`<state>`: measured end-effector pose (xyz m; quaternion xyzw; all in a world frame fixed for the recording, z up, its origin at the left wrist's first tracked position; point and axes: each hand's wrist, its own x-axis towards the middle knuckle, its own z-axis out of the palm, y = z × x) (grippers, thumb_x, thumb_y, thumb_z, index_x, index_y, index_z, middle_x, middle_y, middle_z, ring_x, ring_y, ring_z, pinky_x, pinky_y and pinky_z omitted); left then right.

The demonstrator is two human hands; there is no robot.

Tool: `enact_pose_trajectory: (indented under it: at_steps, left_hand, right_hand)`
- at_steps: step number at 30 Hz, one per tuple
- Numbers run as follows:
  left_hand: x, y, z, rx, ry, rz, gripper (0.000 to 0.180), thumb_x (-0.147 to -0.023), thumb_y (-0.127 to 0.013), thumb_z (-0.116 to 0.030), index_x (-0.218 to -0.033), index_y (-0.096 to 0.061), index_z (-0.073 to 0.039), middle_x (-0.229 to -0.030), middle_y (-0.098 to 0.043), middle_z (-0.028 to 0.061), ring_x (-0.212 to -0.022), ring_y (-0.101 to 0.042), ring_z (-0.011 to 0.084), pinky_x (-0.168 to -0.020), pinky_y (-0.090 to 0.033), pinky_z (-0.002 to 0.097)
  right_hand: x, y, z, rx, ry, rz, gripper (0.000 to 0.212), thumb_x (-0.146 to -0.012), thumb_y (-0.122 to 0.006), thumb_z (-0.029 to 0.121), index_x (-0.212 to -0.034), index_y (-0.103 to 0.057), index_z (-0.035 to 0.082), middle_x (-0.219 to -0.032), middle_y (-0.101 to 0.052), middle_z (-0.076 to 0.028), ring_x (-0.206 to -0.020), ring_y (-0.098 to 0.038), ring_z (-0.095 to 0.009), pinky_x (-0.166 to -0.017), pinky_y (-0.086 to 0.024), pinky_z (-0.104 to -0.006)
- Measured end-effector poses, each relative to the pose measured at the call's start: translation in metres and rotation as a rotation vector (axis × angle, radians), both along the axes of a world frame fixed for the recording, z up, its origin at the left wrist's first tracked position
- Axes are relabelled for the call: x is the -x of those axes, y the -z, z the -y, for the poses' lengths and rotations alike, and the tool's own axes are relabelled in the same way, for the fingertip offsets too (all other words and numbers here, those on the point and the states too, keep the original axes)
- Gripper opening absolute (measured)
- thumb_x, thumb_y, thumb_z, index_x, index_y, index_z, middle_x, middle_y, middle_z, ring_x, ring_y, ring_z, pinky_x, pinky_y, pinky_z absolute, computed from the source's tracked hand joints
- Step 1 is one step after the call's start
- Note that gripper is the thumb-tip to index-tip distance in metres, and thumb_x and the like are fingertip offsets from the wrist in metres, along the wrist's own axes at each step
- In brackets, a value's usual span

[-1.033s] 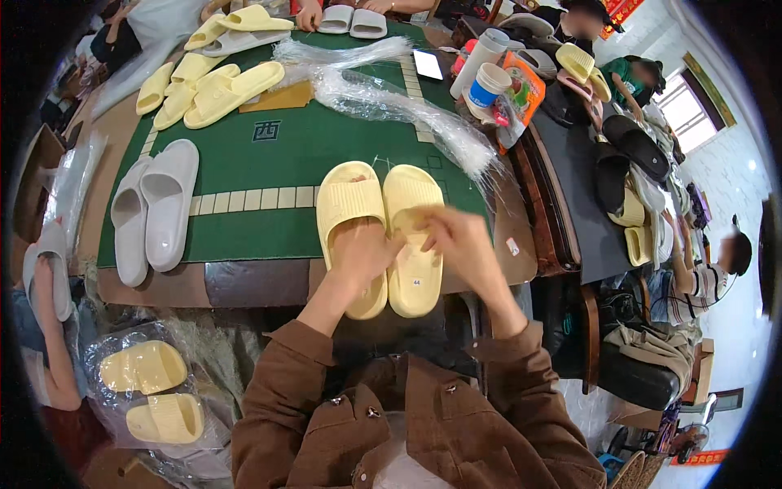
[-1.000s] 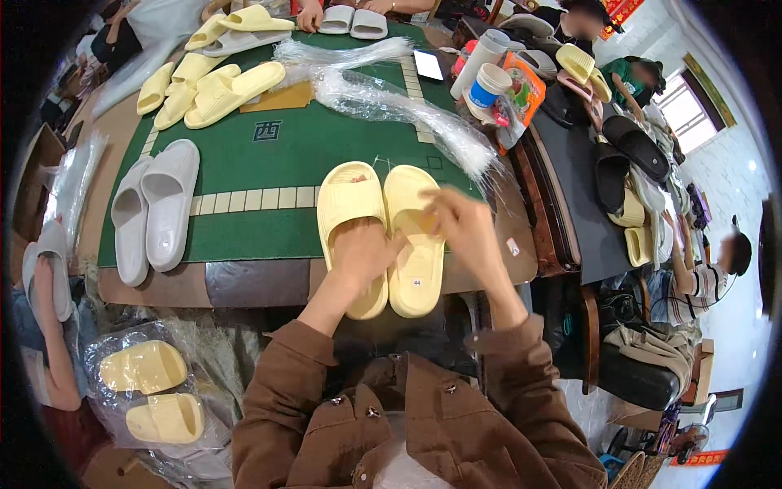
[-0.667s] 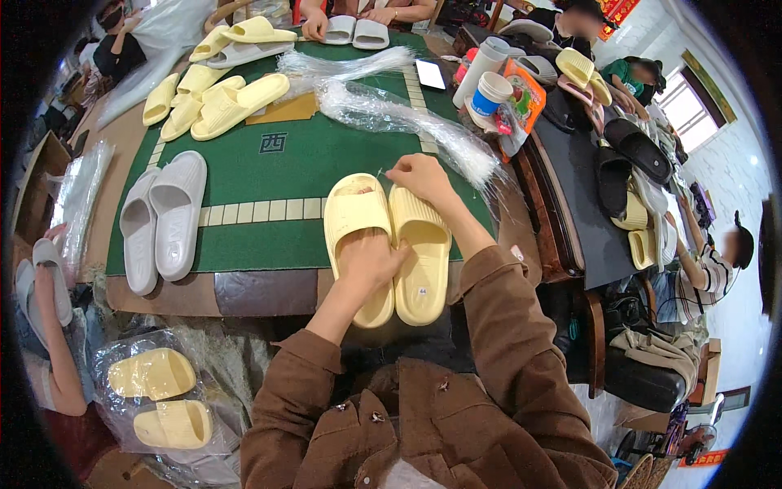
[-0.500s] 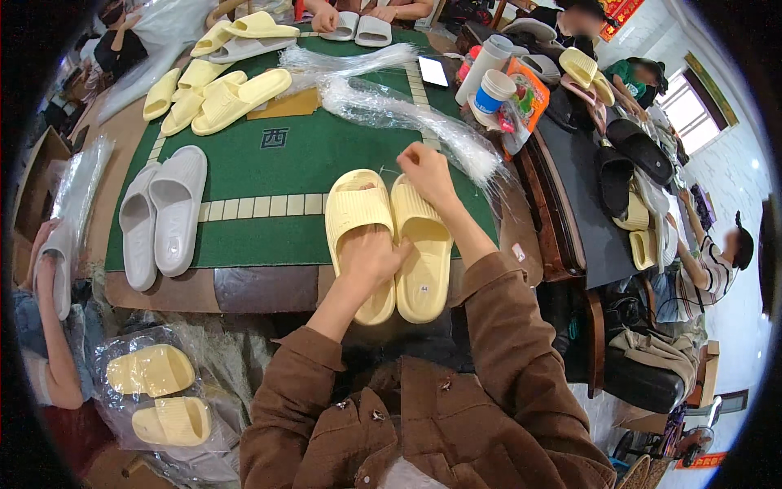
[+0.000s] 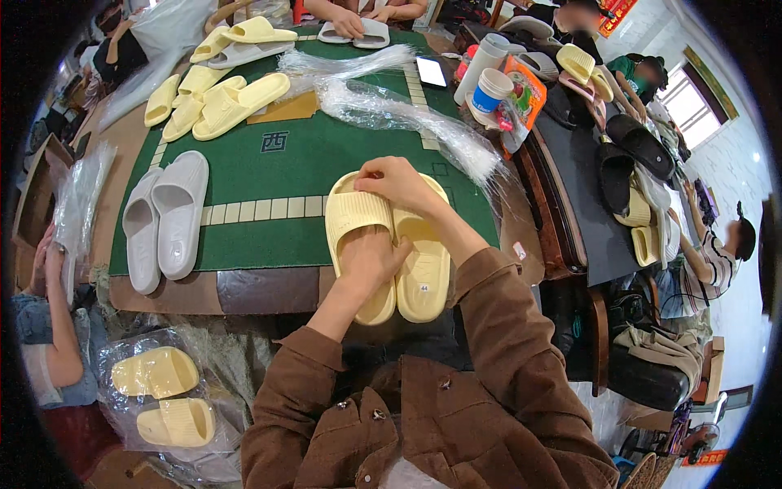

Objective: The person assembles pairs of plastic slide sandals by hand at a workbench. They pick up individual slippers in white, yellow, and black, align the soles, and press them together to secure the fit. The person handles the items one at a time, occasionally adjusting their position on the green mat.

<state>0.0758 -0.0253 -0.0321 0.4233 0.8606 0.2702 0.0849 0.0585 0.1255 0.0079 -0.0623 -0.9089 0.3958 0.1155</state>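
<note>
Side by side at the table's near edge sit two yellow slippers, the left slipper [image 5: 352, 213] and the right slipper [image 5: 425, 285], toes pointing away. My left hand [image 5: 366, 259] reaches into the left slipper, its fingers hidden under the ribbed strap; its thumb crosses onto the right slipper, gripping the pair together. Over the toe ends, where the straps meet, my right hand [image 5: 397, 183] bends with fingertips pinched. Whatever lies in that pinch is too small to make out.
On the green mat [image 5: 269, 175] lie a grey slipper pair [image 5: 177, 216], several yellow slippers [image 5: 236, 106] and bundled clear plastic strands [image 5: 399, 106]. Cups [image 5: 491, 91] stand at the right. Bagged yellow slippers [image 5: 175, 420] lie lower left, beside another person's arm [image 5: 63, 326].
My right hand has moved left and down, from beside a thin loop at the right slipper's toe to above both straps. Across the table, another person's hands have shifted on grey slippers.
</note>
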Motion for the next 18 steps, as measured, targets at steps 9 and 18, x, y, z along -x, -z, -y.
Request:
enact_pose_trajectory:
  at_steps: [9, 18]
  left_hand:
    - [-0.005, -0.031, 0.04, -0.046, 0.13, 0.039, 0.045, -0.086, -0.064, -0.039, -0.087, -0.063, 0.006, -0.084, -0.064, 0.0218, -0.077, -0.063, 0.0383, -0.071, -0.051, 0.0447]
    - [-0.001, -0.056, 0.034, -0.605, 0.056, -0.465, 0.01, -0.077, -0.068, -0.007, -0.079, -0.058, -0.004, -0.077, -0.06, 0.0084, -0.066, -0.056, 0.0286, -0.066, -0.048, 0.0409]
  right_hand:
    - [-0.002, 0.023, -0.026, 0.488, 0.259, -0.091, 0.021, -0.096, -0.047, 0.018, -0.09, -0.058, 0.002, -0.067, -0.061, -0.005, -0.063, -0.057, -0.014, -0.062, -0.045, -0.0293]
    - [-0.006, 0.019, -0.019, 0.372, 0.365, -0.247, 0.024, -0.096, -0.047, 0.021, -0.092, -0.06, 0.001, -0.071, -0.064, -0.008, -0.067, -0.06, -0.018, -0.062, -0.046, -0.0324]
